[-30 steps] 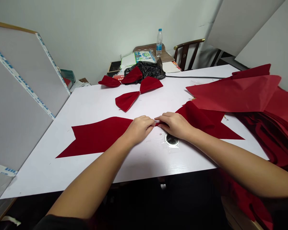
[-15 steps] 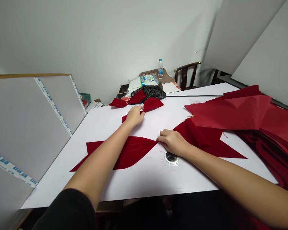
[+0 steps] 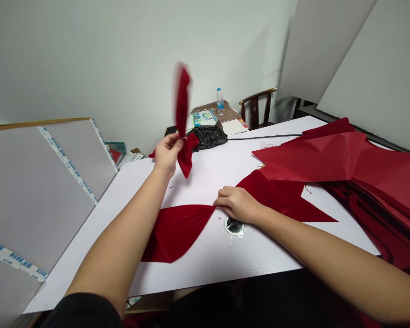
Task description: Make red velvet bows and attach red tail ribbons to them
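Note:
Pinched between the fingers of my left hand point(image 3: 169, 152) is a small red velvet bow point(image 3: 182, 105), raised off the table and held at its middle. One loop points up, slightly blurred, and the other hangs down. My right hand point(image 3: 238, 203) rests at the table's middle, its fingers closed on the gathered waist of a larger red velvet ribbon piece point(image 3: 181, 230). That piece spreads flat to both sides of the hand, and my left forearm covers part of its left side. Behind the raised bow, another small red bow point(image 3: 193, 140) is partly hidden.
Red fabric sheets point(image 3: 314, 157) lie stacked at the right of the white table point(image 3: 205, 278). A black plastic bag point(image 3: 209, 136) sits at the far edge. Beyond are a water bottle point(image 3: 220, 102) and a wooden chair point(image 3: 258, 107). A white panel point(image 3: 37, 182) stands at the left.
My left hand has picked the small bow up from the table and lifted it, turned upright. My right hand keeps its pinch on the larger piece. The view has shifted slightly.

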The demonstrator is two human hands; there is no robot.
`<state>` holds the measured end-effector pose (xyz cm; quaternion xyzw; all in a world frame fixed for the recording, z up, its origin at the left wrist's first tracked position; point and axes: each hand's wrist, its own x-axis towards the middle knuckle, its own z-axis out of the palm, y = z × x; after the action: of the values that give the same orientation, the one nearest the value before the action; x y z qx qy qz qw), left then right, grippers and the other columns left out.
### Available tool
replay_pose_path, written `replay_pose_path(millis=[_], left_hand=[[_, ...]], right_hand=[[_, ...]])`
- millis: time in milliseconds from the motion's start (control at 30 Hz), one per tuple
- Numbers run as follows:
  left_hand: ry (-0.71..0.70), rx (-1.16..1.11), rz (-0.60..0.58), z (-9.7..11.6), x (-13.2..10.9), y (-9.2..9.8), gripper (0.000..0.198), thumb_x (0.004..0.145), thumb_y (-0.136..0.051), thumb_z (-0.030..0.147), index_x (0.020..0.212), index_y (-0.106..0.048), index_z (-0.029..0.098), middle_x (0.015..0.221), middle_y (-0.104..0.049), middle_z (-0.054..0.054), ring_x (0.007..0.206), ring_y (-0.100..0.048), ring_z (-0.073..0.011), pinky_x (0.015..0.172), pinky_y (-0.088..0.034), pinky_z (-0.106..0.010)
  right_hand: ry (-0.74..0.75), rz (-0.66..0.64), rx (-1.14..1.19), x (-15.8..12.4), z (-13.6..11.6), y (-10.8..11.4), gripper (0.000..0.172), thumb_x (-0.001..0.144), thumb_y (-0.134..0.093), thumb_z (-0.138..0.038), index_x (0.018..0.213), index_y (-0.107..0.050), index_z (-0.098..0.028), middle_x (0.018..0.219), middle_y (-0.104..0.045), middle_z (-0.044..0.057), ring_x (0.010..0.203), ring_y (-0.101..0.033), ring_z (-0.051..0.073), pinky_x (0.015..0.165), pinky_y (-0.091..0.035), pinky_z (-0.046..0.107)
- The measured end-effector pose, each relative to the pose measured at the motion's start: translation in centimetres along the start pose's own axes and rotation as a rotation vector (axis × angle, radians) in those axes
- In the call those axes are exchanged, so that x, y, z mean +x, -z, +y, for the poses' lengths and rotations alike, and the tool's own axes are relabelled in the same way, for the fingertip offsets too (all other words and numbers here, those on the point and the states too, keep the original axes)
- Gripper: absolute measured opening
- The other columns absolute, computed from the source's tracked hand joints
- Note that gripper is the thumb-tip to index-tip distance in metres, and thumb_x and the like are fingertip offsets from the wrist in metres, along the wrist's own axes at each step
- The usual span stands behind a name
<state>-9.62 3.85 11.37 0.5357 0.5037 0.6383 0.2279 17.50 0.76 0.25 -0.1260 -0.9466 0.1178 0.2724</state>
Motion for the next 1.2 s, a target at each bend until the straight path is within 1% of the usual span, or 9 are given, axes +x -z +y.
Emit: replay_pose_path(millis=[133,233,333,467,600,800,1000,1133,1200], left_hand=[[-0.023,-0.332,0.051,2.4,-1.8,1.6,0.032,0.084,-0.079,0.036,0.106,-0.06,0.023,0.101,-0.069,0.003,0.098,-0.066,-0.0115,0.105,-0.053,-0.035],[0.152,-0.309,-0.101,3.3,-3.0,2.2,0.037,0.077,-0.085,0.034,0.105,-0.064,0.02,0.096,-0.071,-0.002,0.092,-0.07,-0.0162,0.095,-0.058,-0.037],[0.363,-0.041,-0.424,3.1,-3.6,2.1,0.034,0.076,-0.086,0.033,0.101,-0.069,0.017,0.095,-0.075,-0.006,0.084,-0.072,-0.0188,0.085,-0.059,-0.036],[0.295,0.654,-0.762,1.2,-4.0,0.7,0.023,0.083,-0.075,0.03,0.102,-0.078,0.018,0.096,-0.078,-0.006,0.086,-0.07,-0.02,0.084,-0.056,-0.033],[0.145,1.189,-0.604,-0.5,-4.9,-0.9,0.018,0.088,-0.067,0.023,0.099,-0.08,0.019,0.103,-0.078,-0.01,0.097,-0.07,-0.0275,0.09,-0.052,-0.039],[-0.275,1.268,-0.416,-0.5,-5.1,-0.5,0.025,0.096,-0.054,0.023,0.107,-0.076,0.019,0.108,-0.07,-0.011,0.107,-0.064,-0.0283,0.096,-0.049,-0.042],[-0.034,1.358,-0.622,-1.8,-6.1,0.1,0.033,0.099,-0.057,0.042,0.121,-0.074,0.025,0.122,-0.069,-0.009,0.113,-0.064,-0.0312,0.101,-0.047,-0.048],[0.03,1.436,-0.552,-3.2,-6.5,-0.8,0.048,0.098,-0.059,0.044,0.14,-0.062,0.021,0.126,-0.07,-0.012,0.118,-0.062,-0.0332,0.099,-0.048,-0.046],[0.051,1.446,-0.534,-3.7,-6.2,-1.1,0.039,0.099,-0.056,0.038,0.132,-0.068,0.02,0.123,-0.07,-0.012,0.118,-0.062,-0.0321,0.098,-0.049,-0.044]], right_hand=[[0.162,0.071,0.075,-0.2,0.0,-0.3,0.023,0.102,-0.055,-0.019,0.104,-0.078,-0.017,0.086,-0.066,0.005,0.08,-0.057,0.016,0.069,-0.041,0.028],[0.226,0.087,0.101,-0.1,-0.1,-0.5,0.025,0.104,-0.053,-0.02,0.103,-0.078,-0.017,0.087,-0.066,0.006,0.081,-0.058,0.016,0.07,-0.043,0.028],[0.229,0.067,0.122,-0.1,-0.2,-0.6,0.024,0.103,-0.054,-0.019,0.102,-0.077,-0.016,0.087,-0.066,0.006,0.082,-0.059,0.017,0.071,-0.045,0.027],[0.201,0.045,0.154,-0.2,-0.1,-0.8,0.022,0.102,-0.056,-0.018,0.102,-0.078,-0.016,0.087,-0.066,0.006,0.08,-0.06,0.016,0.07,-0.044,0.027],[0.166,0.026,0.177,-0.4,0.1,-0.8,0.019,0.101,-0.059,-0.018,0.102,-0.078,-0.016,0.088,-0.066,0.006,0.082,-0.06,0.016,0.071,-0.043,0.026],[0.142,0.003,0.16,-0.3,0.3,-0.9,0.019,0.101,-0.059,-0.019,0.1,-0.077,-0.015,0.089,-0.066,0.006,0.084,-0.06,0.017,0.071,-0.043,0.026],[0.121,-0.026,0.161,-0.2,0.2,-0.6,0.018,0.1,-0.06,-0.017,0.099,-0.077,-0.016,0.09,-0.067,0.006,0.085,-0.06,0.017,0.07,-0.042,0.027],[0.119,-0.043,0.144,-0.2,0.2,-0.7,0.018,0.101,-0.059,-0.02,0.1,-0.077,-0.016,0.088,-0.065,0.006,0.085,-0.059,0.017,0.069,-0.041,0.027],[0.106,-0.042,0.125,-0.2,0.3,-0.8,0.018,0.101,-0.06,-0.021,0.099,-0.077,-0.016,0.087,-0.064,0.006,0.084,-0.059,0.017,0.068,-0.04,0.027]])
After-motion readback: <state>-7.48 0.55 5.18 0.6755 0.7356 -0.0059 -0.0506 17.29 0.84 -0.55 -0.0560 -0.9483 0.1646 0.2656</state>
